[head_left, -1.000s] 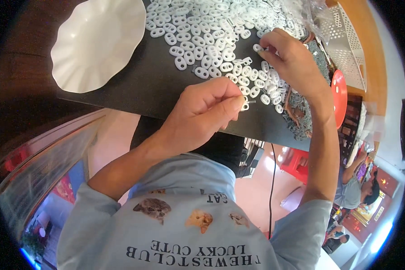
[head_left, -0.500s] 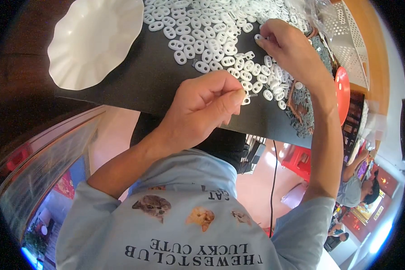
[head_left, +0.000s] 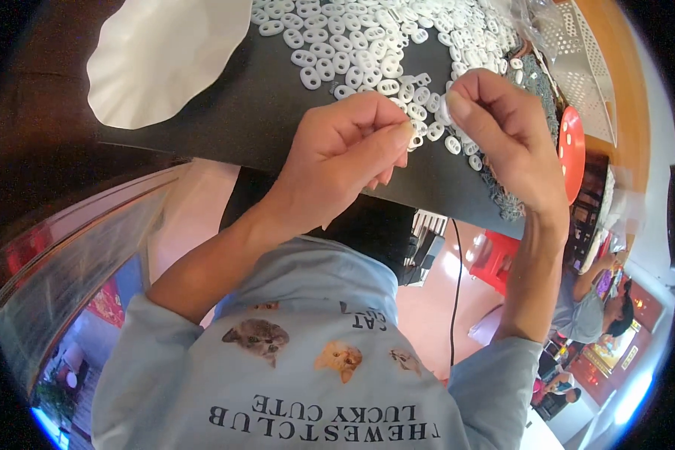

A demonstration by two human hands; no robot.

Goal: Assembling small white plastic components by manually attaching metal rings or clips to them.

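Note:
Many white oval plastic pieces, most with two holes, lie spread over the dark tabletop. My left hand is closed in a pinch above the near edge of the pile. Whatever sits between its thumb and forefinger is mostly hidden, with white pieces right behind the fingertips. To its right, my right hand is closed too, thumb against forefinger. A white oval piece shows at those fingertips, partly covered and a little blurred.
A white wavy-rimmed dish stands at the far left. Grey fuzzy material lies beside my right wrist. Farther right are a red spotted round object and a white perforated basket. A red stool stands below; another person sits beyond.
My right hand has come back from the pile toward my left hand, with a white oval piece at its fingertips. The left hand keeps its pinch. The view has shifted slightly.

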